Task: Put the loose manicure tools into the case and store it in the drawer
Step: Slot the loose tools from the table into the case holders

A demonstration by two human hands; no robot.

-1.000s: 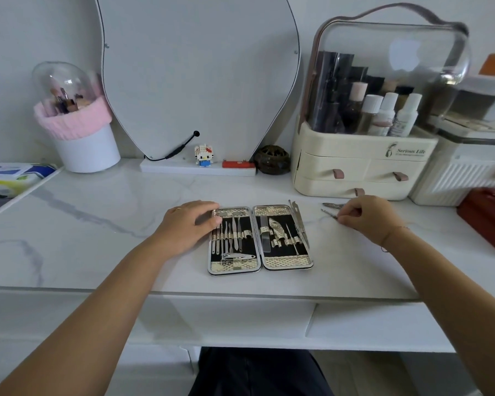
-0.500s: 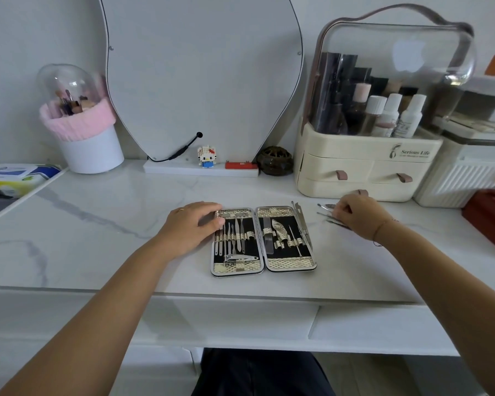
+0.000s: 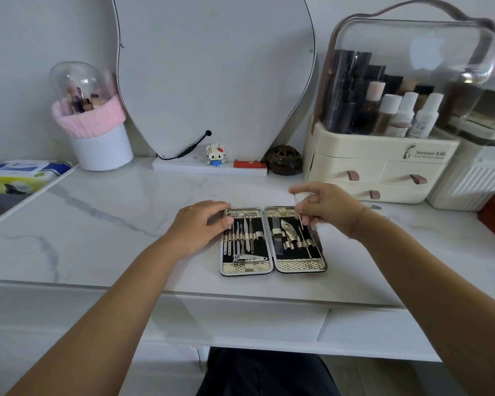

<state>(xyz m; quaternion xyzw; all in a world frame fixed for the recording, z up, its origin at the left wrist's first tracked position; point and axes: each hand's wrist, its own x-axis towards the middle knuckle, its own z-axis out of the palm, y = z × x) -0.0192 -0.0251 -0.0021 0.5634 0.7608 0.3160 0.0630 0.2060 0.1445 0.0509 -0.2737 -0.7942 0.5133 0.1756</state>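
Hard to make out the thin tool (image 3: 298,208) since the right hand (image 3: 327,208) covers the top right corner of the open manicure case (image 3: 272,241), and another loose tool (image 3: 372,207) peeks out behind that wrist, mostly hidden. The cream organizer (image 3: 377,164) reads "Serious Life" (smaller line under it is too tiny to read). Right grip is pinched on the thin tool, tip angled down over the case's right half, while the left hand (image 3: 199,224) lies flat and relaxed on the case's left edge, on the table (image 3: 97,224).
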